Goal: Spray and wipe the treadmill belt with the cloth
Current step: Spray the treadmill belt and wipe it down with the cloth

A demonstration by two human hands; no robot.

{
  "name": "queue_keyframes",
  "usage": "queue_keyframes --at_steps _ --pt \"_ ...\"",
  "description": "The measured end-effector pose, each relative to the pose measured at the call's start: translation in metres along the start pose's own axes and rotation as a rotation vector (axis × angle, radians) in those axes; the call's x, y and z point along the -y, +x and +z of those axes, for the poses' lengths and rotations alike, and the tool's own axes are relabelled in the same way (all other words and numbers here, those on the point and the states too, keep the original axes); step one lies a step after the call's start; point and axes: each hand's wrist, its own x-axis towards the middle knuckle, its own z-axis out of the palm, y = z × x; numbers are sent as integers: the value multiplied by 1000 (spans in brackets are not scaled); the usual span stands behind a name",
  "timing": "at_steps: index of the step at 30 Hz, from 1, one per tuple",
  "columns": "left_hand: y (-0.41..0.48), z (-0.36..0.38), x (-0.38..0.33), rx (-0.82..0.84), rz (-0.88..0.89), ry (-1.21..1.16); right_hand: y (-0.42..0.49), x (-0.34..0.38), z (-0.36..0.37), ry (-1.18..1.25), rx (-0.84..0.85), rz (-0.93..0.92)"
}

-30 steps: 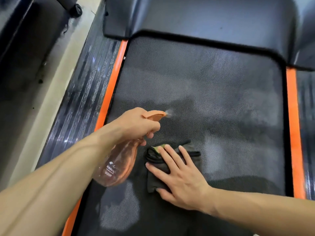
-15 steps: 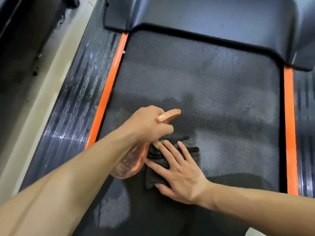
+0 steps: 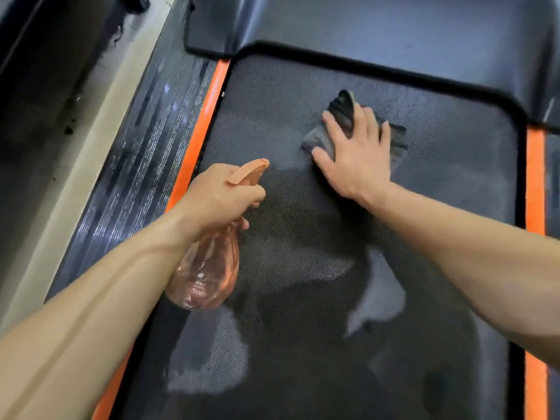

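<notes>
Pressing flat-fingered, the right hand [image 3: 359, 160] pins the dark folded cloth [image 3: 397, 140] far up the textured black treadmill belt [image 3: 303, 237]; the left hand [image 3: 218, 198] grips the orange spray bottle [image 3: 206, 277] nearer.

Black treadmill belt [image 3: 454, 183]: dark cloth [image 3: 396, 143] flat on it; patches seemingly wet.

Translucent orange spray bottle [image 3: 209, 268], dark grey cloth [image 3: 397, 140], black dotted belt [image 3: 303, 237], orange side strips [image 3: 535, 183].

Dark cloth [image 3: 397, 140] flat on damp-patched belt [image 3: 272, 101]
</notes>
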Motion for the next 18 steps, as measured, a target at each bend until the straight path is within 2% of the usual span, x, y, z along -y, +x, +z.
queue_keyframes --at_steps 3,6,8,10,15,18 --pt "2 -1 -2 11 -26 -33 -72 28 3 3 -18 -301" --pt "3 -1 -3 36 -43 -20 -158 48 10 53 116 -670" --pt "1 -4 0 46 -62 17 -171 47 12 48 165 -804" --pt "-3 -7 3 61 -93 -8 -143 39 13 36 148 -754" --pt "-16 -18 22 68 -185 -71 -32 15 4 20 46 -271" --pt "-23 -22 32 81 -205 -63 -16 15 1 12 29 -163"
